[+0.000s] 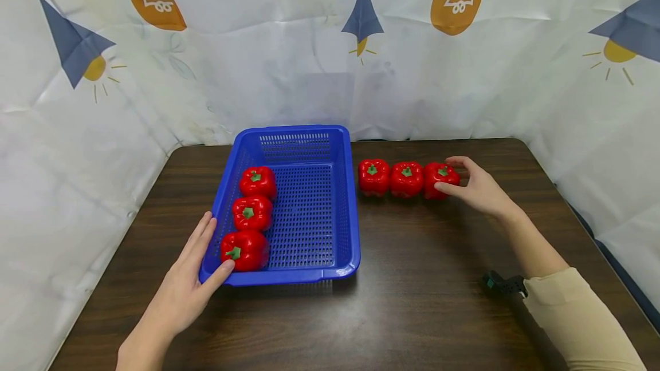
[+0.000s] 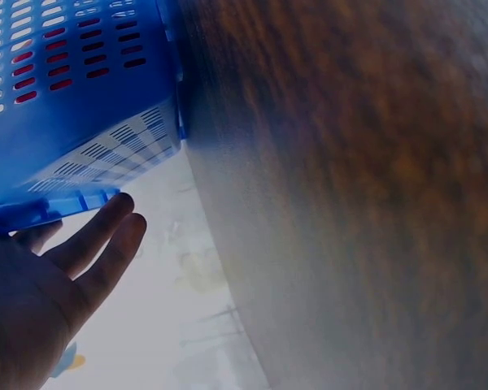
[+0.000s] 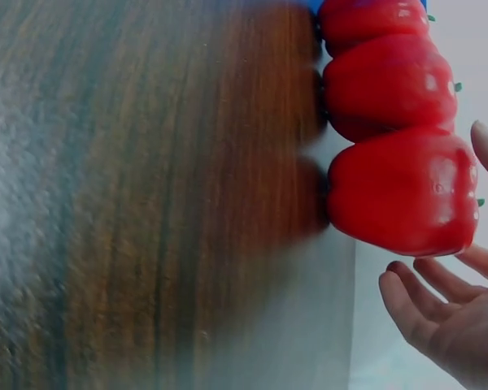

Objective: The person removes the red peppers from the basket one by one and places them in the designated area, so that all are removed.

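Observation:
Three red bell peppers (image 1: 407, 180) stand in a row on the table, right of the blue basket (image 1: 291, 277). At the rightmost pepper (image 3: 403, 193), my right hand (image 1: 479, 188) has its thumb in front and its fingers behind. The right wrist view shows these fingers (image 3: 407, 313) spread loosely beside that pepper, with a gap at the nearer ones. My left hand (image 1: 180, 285) rests against the basket's left rim, fingers nearly straight along the outside and thumb over the front corner. Inside, along the left wall, sit three more bell peppers (image 1: 251, 213).
The dark wooden table (image 1: 412, 314) has its back edge just behind the basket. A white patterned curtain (image 1: 289, 73) hangs around the back and sides. On the right wrist sits a black strap device (image 1: 502, 284), close to the tabletop.

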Motion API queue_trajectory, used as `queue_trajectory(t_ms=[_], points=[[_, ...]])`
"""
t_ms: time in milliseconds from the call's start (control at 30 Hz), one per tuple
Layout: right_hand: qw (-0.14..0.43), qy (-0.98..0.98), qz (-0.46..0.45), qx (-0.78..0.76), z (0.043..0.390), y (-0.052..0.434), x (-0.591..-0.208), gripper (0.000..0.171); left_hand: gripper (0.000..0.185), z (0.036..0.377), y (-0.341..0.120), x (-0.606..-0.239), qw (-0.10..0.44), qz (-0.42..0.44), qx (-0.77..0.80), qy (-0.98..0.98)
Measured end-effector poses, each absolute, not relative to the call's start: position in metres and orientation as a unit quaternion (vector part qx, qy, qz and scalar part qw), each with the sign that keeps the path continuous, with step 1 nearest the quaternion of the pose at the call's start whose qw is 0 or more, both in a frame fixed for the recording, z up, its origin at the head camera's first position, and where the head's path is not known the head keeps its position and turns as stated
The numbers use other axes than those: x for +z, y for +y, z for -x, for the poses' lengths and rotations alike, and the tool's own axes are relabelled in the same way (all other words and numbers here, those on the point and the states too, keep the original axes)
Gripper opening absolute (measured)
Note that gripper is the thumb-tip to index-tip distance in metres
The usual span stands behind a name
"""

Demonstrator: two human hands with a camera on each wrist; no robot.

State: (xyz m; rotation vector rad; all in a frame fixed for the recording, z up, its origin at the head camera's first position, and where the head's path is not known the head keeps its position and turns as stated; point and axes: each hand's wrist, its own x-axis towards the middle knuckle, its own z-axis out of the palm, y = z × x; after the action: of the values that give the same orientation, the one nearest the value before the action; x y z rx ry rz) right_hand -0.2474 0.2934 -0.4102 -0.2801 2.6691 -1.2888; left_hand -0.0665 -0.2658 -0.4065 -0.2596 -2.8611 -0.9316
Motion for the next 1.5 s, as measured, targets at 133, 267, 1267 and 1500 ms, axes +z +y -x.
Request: queue_trajectory(t_ms=[133,267,1267,1500], points=[[0.067,0.902,0.096,-0.416,0.248,0.295,-0.405,0.081,0.085,0.067,-0.266,-0.407,0.060,0.085,-0.308,-0.946],[0.054,0.903,0.092,-0.415,0.248,0.295,-0.400,0.077,0.085,0.067,-0.266,-0.408,0.059,0.085,-0.306,-0.946],[-0.041,0.891,0.125,-0.435,0.235,0.271,-0.358,0.052,0.085,0.067,-0.266,-0.406,0.056,0.081,-0.301,-0.948],[-0.030,0.880,0.152,-0.448,0.227,0.256,-0.348,0.043,0.085,0.066,-0.266,-0.406,0.057,0.083,-0.303,-0.948]])
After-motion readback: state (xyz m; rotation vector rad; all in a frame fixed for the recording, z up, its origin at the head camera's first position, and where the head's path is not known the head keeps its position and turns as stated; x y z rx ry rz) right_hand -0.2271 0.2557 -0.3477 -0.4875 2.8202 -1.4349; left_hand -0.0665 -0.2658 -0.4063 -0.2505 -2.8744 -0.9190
